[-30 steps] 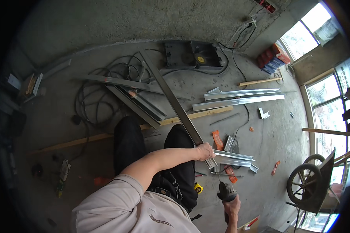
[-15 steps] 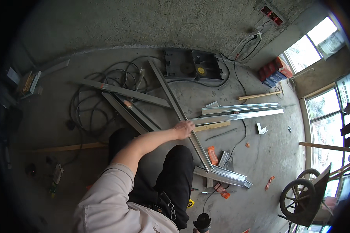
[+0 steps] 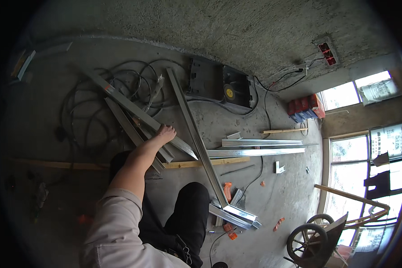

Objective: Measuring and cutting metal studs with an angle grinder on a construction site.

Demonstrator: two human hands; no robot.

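The long metal channel [image 3: 134, 109] is a thin grey galvanised strip lying flat on the concrete floor [image 3: 277, 196], running diagonally from upper left to a pointed end near the middle. The left hand [image 3: 166, 133] rests on it with fingers curled down over its edge, apparently closed on it, though the grip is hard to read. The right hand is out of view. Shorter channels [image 3: 136, 136] lie just beside it, a second long channel [image 3: 196, 138] crosses to its right, and black cables [image 3: 82, 116] loop behind. Bare floor opens toward the wheelbarrow [image 3: 317, 236].
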